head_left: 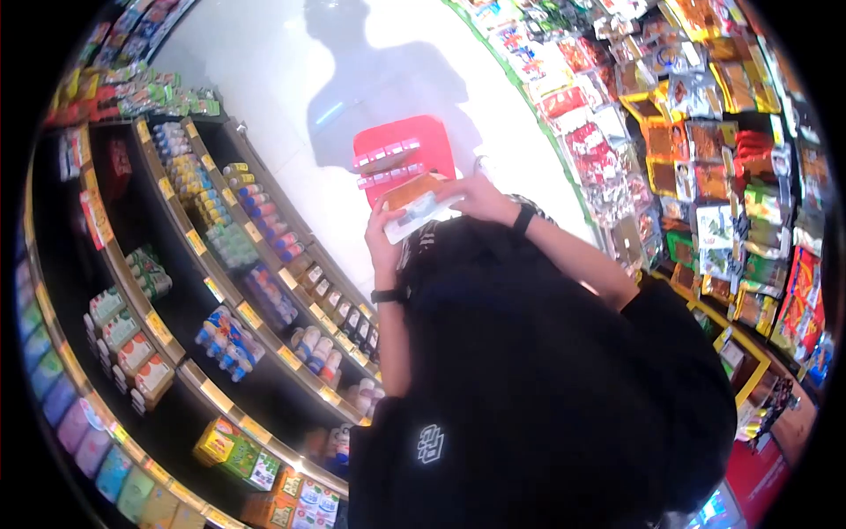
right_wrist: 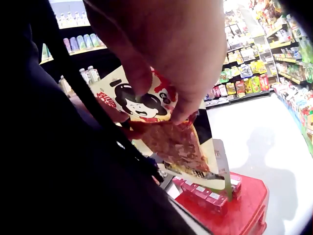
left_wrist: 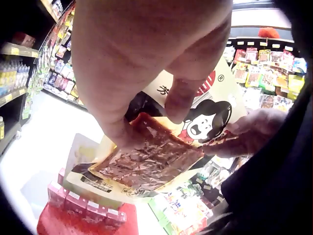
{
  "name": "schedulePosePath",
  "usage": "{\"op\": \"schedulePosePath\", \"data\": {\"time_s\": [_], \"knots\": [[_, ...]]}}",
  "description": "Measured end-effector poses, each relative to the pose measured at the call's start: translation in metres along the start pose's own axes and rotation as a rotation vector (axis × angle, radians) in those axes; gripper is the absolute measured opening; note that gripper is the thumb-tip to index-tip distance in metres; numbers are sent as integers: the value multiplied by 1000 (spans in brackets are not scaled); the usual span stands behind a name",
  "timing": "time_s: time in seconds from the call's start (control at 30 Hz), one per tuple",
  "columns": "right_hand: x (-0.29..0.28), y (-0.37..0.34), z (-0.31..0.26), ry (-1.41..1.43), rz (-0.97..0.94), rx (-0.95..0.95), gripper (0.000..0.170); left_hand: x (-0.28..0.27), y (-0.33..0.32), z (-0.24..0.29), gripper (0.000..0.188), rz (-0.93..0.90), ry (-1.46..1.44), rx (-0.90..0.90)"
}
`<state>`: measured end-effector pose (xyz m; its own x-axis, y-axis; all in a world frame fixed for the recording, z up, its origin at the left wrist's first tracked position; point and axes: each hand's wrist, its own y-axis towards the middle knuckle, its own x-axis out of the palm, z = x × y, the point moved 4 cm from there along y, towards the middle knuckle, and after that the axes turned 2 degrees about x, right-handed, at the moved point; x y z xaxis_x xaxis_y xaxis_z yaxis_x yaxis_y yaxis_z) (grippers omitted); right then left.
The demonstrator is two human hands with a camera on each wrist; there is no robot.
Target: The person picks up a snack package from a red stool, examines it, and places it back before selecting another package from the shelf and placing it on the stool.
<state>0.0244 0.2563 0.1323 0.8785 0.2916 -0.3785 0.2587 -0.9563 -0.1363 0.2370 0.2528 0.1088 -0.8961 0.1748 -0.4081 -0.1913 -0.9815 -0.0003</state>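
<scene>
A flat snack packet (head_left: 425,210) is held out in front of the body by both hands. Its cream front carries a cartoon face with black hair, and a clear window shows reddish-brown food (left_wrist: 154,159). My left hand (head_left: 382,243) grips one side of it, thumb on the front. On the opposite side my right hand (head_left: 486,199) pinches the edge, thumb and fingers visible in the right wrist view. Behind the packet a second pale, greenish packet edge (right_wrist: 221,149) sticks out. Most of that second piece is hidden.
Below the hands stands a red stool-like or basket-like object (head_left: 436,132) with rows of pink boxes (head_left: 388,163) on it. Shelves of bottles and cartons (head_left: 233,331) line the left. Racks of hanging snack packets (head_left: 696,150) line the right, with white floor (head_left: 256,79) between.
</scene>
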Motion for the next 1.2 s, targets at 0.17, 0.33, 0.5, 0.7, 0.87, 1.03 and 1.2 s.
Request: {"op": "schedulePosePath", "data": {"time_s": [0.17, 0.33, 0.5, 0.7, 0.87, 1.03, 1.2], "knots": [[-17, 4, 22, 1, -5, -45, 17, 30, 1, -14, 19, -35, 22, -78], [-11, 1, 37, 25, 41, 42, 18, 35, -13, -28, 17, -56, -278, -343], [-2, 7, 49, 29, 50, 15, 22, 36, -23, -28, 19, -42, -270, -407], [3, 11, 48, 55, 68, 43, 21, 30, -14, -31, 15, -24, -361, -417], [-4, 25, 43, 5, 19, 51, 28, 27, -3, -39, 12, -17, -306, -330], [3, 32, 47, 17, -59, 107, 43, 19, 9, -42, 10, 2, -265, -231], [17, 42, 71, -31, -104, 93, 44, 18, 12, -55, 10, -44, -141, -130]]}}
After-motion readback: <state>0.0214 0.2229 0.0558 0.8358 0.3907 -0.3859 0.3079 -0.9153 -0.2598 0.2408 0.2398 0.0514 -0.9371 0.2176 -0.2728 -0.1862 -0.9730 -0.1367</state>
